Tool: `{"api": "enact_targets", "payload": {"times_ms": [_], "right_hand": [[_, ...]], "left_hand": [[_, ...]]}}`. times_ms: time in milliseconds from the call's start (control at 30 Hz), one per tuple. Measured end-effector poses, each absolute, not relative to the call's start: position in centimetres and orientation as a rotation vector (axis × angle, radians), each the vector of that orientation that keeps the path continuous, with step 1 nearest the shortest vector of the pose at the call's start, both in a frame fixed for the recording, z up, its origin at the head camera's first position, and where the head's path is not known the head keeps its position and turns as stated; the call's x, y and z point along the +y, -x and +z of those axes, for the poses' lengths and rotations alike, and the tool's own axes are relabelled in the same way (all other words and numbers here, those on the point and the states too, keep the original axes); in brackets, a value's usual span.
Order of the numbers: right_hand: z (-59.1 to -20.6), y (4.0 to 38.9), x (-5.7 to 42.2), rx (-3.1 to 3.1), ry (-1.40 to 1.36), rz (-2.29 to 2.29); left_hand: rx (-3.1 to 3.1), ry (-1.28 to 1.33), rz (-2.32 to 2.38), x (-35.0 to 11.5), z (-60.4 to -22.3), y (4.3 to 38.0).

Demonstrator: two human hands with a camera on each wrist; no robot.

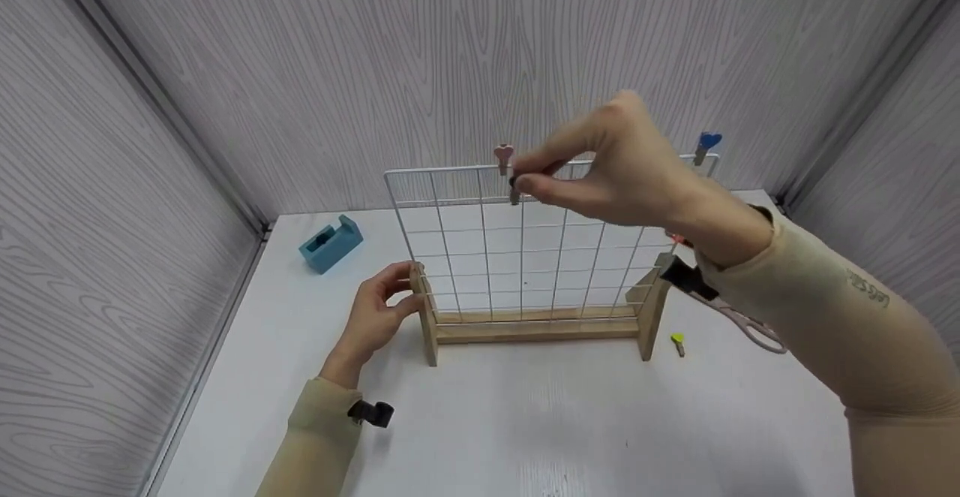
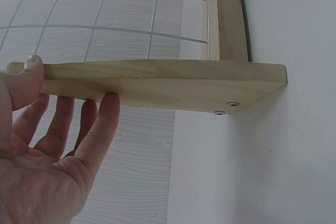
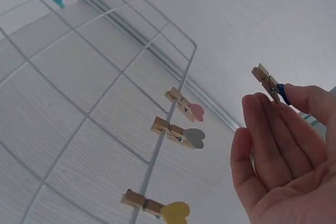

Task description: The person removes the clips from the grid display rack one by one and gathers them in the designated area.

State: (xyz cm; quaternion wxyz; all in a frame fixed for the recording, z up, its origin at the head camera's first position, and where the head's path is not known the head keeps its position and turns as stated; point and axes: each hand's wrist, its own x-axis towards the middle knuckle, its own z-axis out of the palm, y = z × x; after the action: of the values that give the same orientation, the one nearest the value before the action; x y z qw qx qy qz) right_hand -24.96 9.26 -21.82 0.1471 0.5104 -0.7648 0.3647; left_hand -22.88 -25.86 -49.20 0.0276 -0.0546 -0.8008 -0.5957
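My right hand (image 1: pixel 630 167) pinches a small wooden clothespin (image 1: pixel 514 195) between thumb and fingers, in front of the wire grid's top edge. In the right wrist view this clothespin (image 3: pixel 269 83) has a dark blue end under the thumb and stands apart from the wire. Clipped along the top wire are clothespins with a pink heart (image 3: pixel 196 112), a pale grey heart (image 3: pixel 194 138) and a yellow heart (image 3: pixel 175 213). My left hand (image 1: pixel 375 309) grips the wooden side panel (image 2: pixel 157 80) of the stand, thumb on its edge and fingertips against its outer face.
The white wire grid (image 1: pixel 521 249) stands upright in its wooden base (image 1: pixel 536 330). A blue-heart clothespin (image 1: pixel 709 144) is on its far right corner. A lime clothespin (image 1: pixel 678 344) and scissors (image 1: pixel 754 330) lie at right. A teal tape dispenser (image 1: pixel 331 245) sits at left.
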Motion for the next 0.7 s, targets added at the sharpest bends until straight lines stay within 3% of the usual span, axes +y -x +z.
{"api": "enact_targets", "payload": {"times_ms": [300,700], "right_hand": [[-24.8,24.0,14.5,-2.193,-1.356,1.193],[-31.9,23.9,19.7,-2.299,-1.097,1.437]], "left_hand": [[-2.467,0.183,-1.853,-26.2,-49.1,22.9],[-2.457,0.197,-1.872,-26.3,-49.2,22.9]]}}
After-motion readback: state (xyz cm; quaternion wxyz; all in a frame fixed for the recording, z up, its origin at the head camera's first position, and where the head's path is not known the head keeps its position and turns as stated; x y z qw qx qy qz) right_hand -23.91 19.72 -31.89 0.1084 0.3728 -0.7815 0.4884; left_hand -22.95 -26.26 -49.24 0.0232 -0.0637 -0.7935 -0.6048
